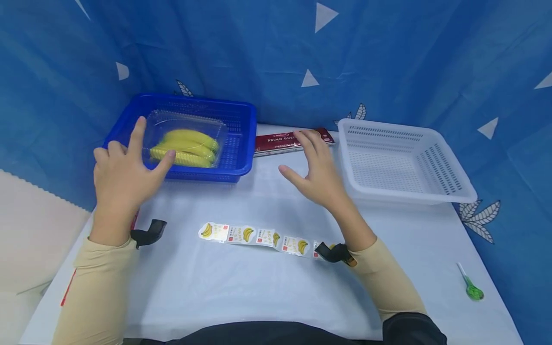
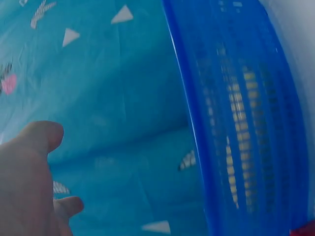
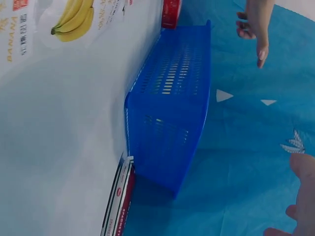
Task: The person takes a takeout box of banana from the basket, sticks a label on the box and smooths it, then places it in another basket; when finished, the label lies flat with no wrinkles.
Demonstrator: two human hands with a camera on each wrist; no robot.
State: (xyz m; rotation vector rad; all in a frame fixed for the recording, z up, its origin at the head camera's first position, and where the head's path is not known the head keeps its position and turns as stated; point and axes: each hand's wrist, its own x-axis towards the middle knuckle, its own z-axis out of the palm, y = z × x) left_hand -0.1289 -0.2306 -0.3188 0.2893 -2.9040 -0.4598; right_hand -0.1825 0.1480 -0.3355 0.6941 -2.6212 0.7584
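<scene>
My left hand is raised near the front left corner of a blue basket, its thumb and index finger spread apart and nothing held. Inside that basket lies a clear plastic box with several bananas in it. Between the two baskets my right hand hovers with fingers spread, holding nothing. Behind its fingertips lies a dark red spaghetti packet. A strip of banana stickers lies on the table in front of both hands, its right end partly hidden by the right wrist strap.
A white basket stands at the back right of the white table. Near the right edge lies a small green-ended item with a pale stick. Something thin and red shows beside the left sleeve. Blue curtain hangs behind.
</scene>
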